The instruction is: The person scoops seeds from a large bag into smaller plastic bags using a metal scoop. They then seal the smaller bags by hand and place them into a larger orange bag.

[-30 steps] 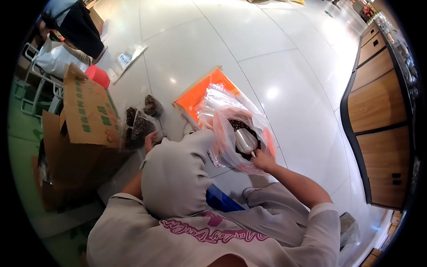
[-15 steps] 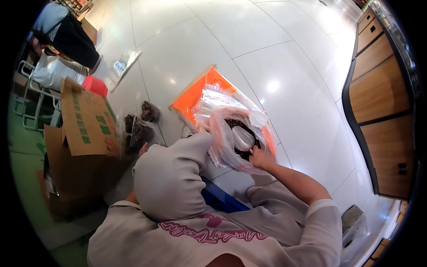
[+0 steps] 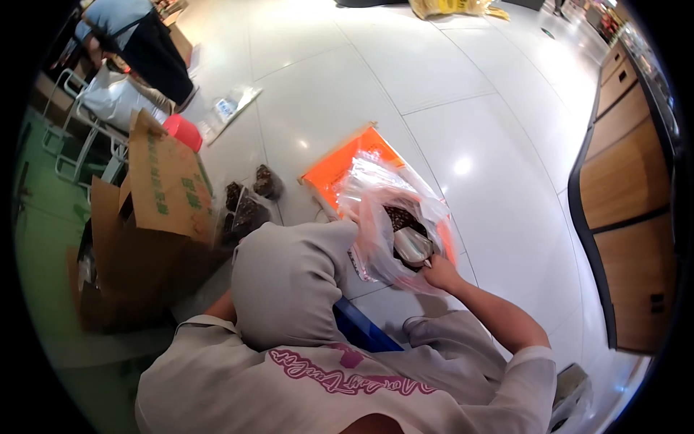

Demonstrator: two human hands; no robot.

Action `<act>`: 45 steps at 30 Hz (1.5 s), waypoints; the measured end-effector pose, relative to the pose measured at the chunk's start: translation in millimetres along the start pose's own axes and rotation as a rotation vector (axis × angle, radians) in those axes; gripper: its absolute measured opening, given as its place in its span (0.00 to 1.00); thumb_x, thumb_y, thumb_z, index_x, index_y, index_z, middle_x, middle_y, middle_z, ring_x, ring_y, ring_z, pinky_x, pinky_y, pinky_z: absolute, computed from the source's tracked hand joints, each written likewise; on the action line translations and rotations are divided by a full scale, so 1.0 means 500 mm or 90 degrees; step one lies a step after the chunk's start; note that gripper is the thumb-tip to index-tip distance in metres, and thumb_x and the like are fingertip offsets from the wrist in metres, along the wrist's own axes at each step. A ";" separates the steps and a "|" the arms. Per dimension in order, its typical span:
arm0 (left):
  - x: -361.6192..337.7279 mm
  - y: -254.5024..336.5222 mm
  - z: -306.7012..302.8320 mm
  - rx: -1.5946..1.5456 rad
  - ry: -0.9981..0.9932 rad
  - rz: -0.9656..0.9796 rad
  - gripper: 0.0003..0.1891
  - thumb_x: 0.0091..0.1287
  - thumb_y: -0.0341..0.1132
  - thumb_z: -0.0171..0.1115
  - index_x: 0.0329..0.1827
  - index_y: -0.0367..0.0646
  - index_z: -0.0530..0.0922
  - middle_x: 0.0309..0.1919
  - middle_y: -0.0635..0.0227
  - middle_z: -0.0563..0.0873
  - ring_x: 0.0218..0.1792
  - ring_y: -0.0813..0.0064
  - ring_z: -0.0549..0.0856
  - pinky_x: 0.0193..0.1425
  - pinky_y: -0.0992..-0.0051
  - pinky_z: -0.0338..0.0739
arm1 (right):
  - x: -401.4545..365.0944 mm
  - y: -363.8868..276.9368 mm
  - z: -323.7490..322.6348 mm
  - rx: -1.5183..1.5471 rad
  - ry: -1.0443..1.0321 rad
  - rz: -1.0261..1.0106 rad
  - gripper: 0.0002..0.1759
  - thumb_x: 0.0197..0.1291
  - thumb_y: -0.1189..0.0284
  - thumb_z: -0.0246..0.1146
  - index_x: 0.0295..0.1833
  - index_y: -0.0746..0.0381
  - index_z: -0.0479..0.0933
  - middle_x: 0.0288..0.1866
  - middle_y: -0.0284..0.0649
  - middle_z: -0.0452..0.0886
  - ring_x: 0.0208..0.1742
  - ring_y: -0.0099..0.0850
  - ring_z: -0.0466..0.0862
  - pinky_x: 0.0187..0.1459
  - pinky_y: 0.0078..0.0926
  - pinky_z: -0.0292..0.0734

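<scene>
My right hand (image 3: 439,273) is closed around the handle of a metal scoop (image 3: 413,247). The scoop's bowl lies inside an open, whitish plastic bag (image 3: 372,249), on small dark pieces (image 3: 399,217) that I cannot identify. Under and behind that bag are clear plastic bags (image 3: 369,173) and an orange printed sack (image 3: 347,159) on the floor. My left hand is hidden behind my raised knee; only part of the left forearm (image 3: 225,307) shows. Beyond that knee stand several clear bags of dark contents (image 3: 249,213).
An open cardboard box (image 3: 173,181) stands at left, with a red container (image 3: 182,132) behind it. Farther back, a person (image 3: 155,54) bends near a white bag (image 3: 116,98) and a metal rack. Wooden cabinets (image 3: 629,181) line the right. A blue object (image 3: 365,325) lies beneath me.
The view has shifted, so the scene sits lower and farther right. The scoop has tilted, its bowl now facing differently inside the bag. My left fingertips, visible earlier beside the knee, are now hidden.
</scene>
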State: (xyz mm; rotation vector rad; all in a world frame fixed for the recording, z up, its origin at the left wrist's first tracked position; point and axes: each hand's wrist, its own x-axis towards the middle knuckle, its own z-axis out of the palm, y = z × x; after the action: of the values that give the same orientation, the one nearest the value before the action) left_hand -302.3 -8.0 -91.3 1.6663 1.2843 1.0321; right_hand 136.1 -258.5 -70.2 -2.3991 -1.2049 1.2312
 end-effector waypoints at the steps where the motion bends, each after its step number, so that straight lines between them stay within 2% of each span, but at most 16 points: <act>1: 0.003 -0.004 0.009 0.004 0.005 0.009 0.20 0.57 0.25 0.66 0.55 0.42 0.77 0.50 0.64 0.81 0.52 0.72 0.80 0.54 0.74 0.74 | -0.002 0.004 -0.004 0.001 0.001 -0.009 0.24 0.58 0.66 0.56 0.56 0.71 0.74 0.50 0.63 0.81 0.53 0.57 0.81 0.57 0.46 0.75; 10: 0.112 0.017 -0.025 0.188 -0.032 0.233 0.18 0.58 0.24 0.65 0.53 0.42 0.78 0.49 0.64 0.82 0.51 0.73 0.81 0.52 0.75 0.74 | -0.014 -0.002 0.006 -0.011 -0.017 0.035 0.24 0.62 0.65 0.57 0.59 0.70 0.71 0.54 0.63 0.79 0.56 0.56 0.79 0.59 0.47 0.72; 15: 0.195 0.326 0.021 0.286 -0.128 0.183 0.12 0.61 0.24 0.62 0.48 0.39 0.80 0.41 0.65 0.84 0.44 0.77 0.82 0.46 0.78 0.75 | 0.046 0.009 0.057 0.082 0.038 0.037 0.27 0.63 0.64 0.59 0.59 0.75 0.67 0.50 0.62 0.81 0.51 0.54 0.83 0.52 0.45 0.77; 19: 0.286 0.471 0.145 0.065 -0.356 0.136 0.11 0.62 0.26 0.62 0.47 0.36 0.80 0.37 0.67 0.84 0.36 0.81 0.81 0.39 0.80 0.76 | 0.096 0.021 0.082 0.139 0.039 0.065 0.25 0.63 0.65 0.58 0.58 0.74 0.69 0.48 0.63 0.82 0.49 0.53 0.84 0.50 0.44 0.78; 22: 0.307 0.521 0.282 0.153 -0.643 -0.004 0.15 0.63 0.35 0.63 0.49 0.34 0.80 0.38 0.64 0.85 0.35 0.76 0.83 0.38 0.75 0.78 | 0.059 -0.013 0.046 0.004 -0.160 0.069 0.23 0.62 0.66 0.57 0.55 0.74 0.72 0.47 0.61 0.82 0.48 0.52 0.84 0.50 0.46 0.78; 26: 0.276 0.505 0.448 0.399 -0.881 -0.205 0.27 0.70 0.50 0.56 0.56 0.31 0.77 0.44 0.57 0.84 0.42 0.69 0.84 0.45 0.73 0.80 | -0.037 -0.085 -0.054 -0.095 -0.087 -0.031 0.26 0.60 0.64 0.59 0.57 0.72 0.73 0.49 0.59 0.82 0.50 0.55 0.82 0.52 0.49 0.77; 28: 0.251 0.489 0.502 0.623 -0.882 -0.199 0.35 0.72 0.59 0.47 0.64 0.31 0.71 0.55 0.50 0.80 0.52 0.59 0.82 0.56 0.65 0.78 | -0.032 -0.067 -0.071 -0.092 0.355 -0.246 0.30 0.61 0.59 0.59 0.61 0.71 0.70 0.57 0.63 0.76 0.56 0.59 0.78 0.57 0.51 0.74; 29: 0.248 0.434 0.529 0.627 -0.887 -0.198 0.35 0.72 0.59 0.47 0.64 0.31 0.71 0.55 0.50 0.80 0.52 0.59 0.82 0.56 0.65 0.78 | -0.018 -0.054 -0.076 -0.089 0.356 -0.240 0.30 0.61 0.59 0.59 0.61 0.71 0.70 0.57 0.63 0.76 0.56 0.59 0.78 0.57 0.51 0.74; 31: 0.242 0.285 0.598 0.558 -0.612 -0.128 0.40 0.73 0.62 0.41 0.70 0.31 0.64 0.66 0.47 0.72 0.63 0.53 0.75 0.67 0.59 0.70 | 0.026 -0.018 -0.086 -0.073 0.474 -0.090 0.34 0.64 0.52 0.57 0.62 0.71 0.68 0.61 0.65 0.72 0.57 0.59 0.77 0.56 0.50 0.73; 32: 0.244 0.251 0.613 0.560 -0.621 -0.125 0.40 0.73 0.62 0.41 0.70 0.31 0.64 0.66 0.47 0.72 0.63 0.53 0.75 0.67 0.59 0.70 | 0.050 0.000 -0.098 -0.071 0.474 -0.081 0.34 0.64 0.52 0.57 0.62 0.71 0.68 0.61 0.65 0.72 0.57 0.59 0.77 0.56 0.50 0.73; 34: 0.261 0.189 0.624 0.322 -0.644 -0.097 0.44 0.71 0.65 0.40 0.71 0.29 0.61 0.68 0.38 0.68 0.69 0.46 0.69 0.72 0.54 0.63 | 0.101 0.045 -0.110 0.219 0.161 0.257 0.41 0.62 0.45 0.57 0.64 0.72 0.68 0.60 0.68 0.73 0.63 0.57 0.75 0.60 0.49 0.69; 36: 0.295 0.130 0.655 0.313 -0.707 -0.092 0.42 0.72 0.65 0.41 0.71 0.31 0.63 0.70 0.43 0.67 0.69 0.47 0.70 0.73 0.58 0.62 | 0.129 0.106 -0.066 0.302 0.157 0.239 0.45 0.61 0.39 0.55 0.62 0.73 0.69 0.57 0.65 0.77 0.57 0.55 0.79 0.56 0.47 0.72; 38: 0.318 0.099 0.685 0.078 -1.024 -0.424 0.41 0.72 0.64 0.43 0.70 0.34 0.66 0.69 0.49 0.70 0.70 0.54 0.69 0.72 0.60 0.62 | 0.117 0.112 -0.061 0.331 0.081 0.139 0.38 0.64 0.44 0.54 0.56 0.73 0.73 0.50 0.63 0.81 0.51 0.54 0.83 0.51 0.46 0.76; 39: 0.304 0.101 0.697 0.147 -0.957 -0.408 0.38 0.71 0.64 0.48 0.68 0.36 0.70 0.65 0.53 0.75 0.67 0.61 0.72 0.70 0.60 0.65 | 0.108 0.107 -0.053 0.228 0.173 0.110 0.27 0.65 0.53 0.55 0.48 0.71 0.76 0.41 0.59 0.84 0.45 0.53 0.84 0.47 0.45 0.77; 43: 0.281 0.139 0.687 0.068 -0.988 -0.360 0.34 0.70 0.61 0.53 0.64 0.38 0.75 0.59 0.55 0.79 0.61 0.63 0.76 0.67 0.61 0.67 | 0.143 0.184 -0.002 0.197 0.262 0.085 0.20 0.65 0.60 0.57 0.41 0.69 0.78 0.31 0.54 0.83 0.36 0.47 0.84 0.41 0.40 0.76; 45: 0.272 0.153 0.677 0.149 -0.969 -0.165 0.30 0.69 0.58 0.57 0.61 0.41 0.78 0.57 0.58 0.81 0.56 0.65 0.78 0.63 0.67 0.70 | 0.161 0.225 0.000 0.222 0.393 0.072 0.16 0.64 0.64 0.58 0.35 0.69 0.79 0.25 0.49 0.81 0.28 0.40 0.83 0.32 0.36 0.76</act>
State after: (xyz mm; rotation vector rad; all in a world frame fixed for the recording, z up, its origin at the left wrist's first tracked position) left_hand 58.8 76.9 -126.5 1.6815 0.4908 -0.6020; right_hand 227.7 -272.5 -173.1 -2.3291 -0.6194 0.5737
